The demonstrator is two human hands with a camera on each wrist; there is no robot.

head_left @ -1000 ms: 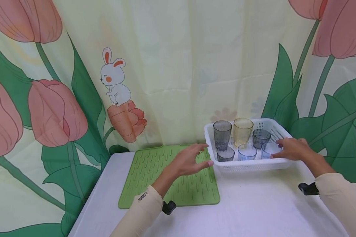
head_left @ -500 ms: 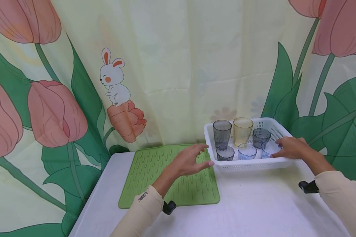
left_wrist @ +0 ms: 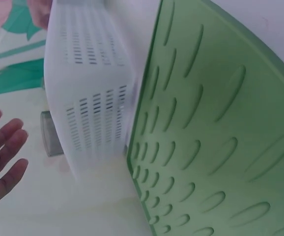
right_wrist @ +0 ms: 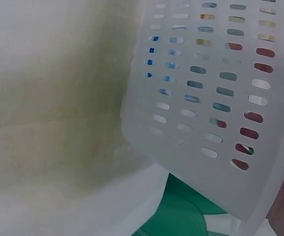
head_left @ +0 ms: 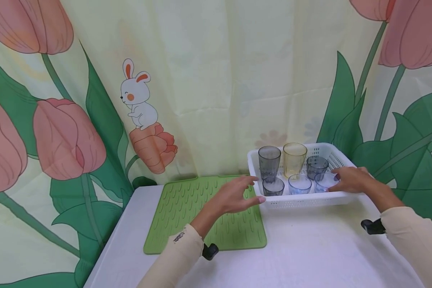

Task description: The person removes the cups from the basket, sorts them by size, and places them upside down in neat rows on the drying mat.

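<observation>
A white perforated basket (head_left: 306, 200) holds several drinking glasses. My right hand (head_left: 353, 179) reaches over its right front corner, thumb and fingers pinching the right side of a short blue glass (head_left: 321, 185). Another short blue glass (head_left: 299, 186) and a short grey glass (head_left: 273, 188) stand along the front. Behind them are a tall grey glass (head_left: 269, 162), a tall amber glass (head_left: 294, 160) and a short dark glass (head_left: 317, 167). My left hand (head_left: 234, 196), fingers spread and holding nothing, hovers at the basket's left rim. In the left wrist view, its fingers (left_wrist: 4, 147) are apart from the basket (left_wrist: 90, 88).
A green ridged drying mat (head_left: 187, 216) lies on the white table (head_left: 302, 248), left of the basket and partly under my left arm. A curtain (head_left: 209, 88) printed with tulips and a rabbit hangs behind the table.
My left hand has shifted slightly right, its fingertips now over the basket's left rim. My right hand and the blue glass have moved a little left.
</observation>
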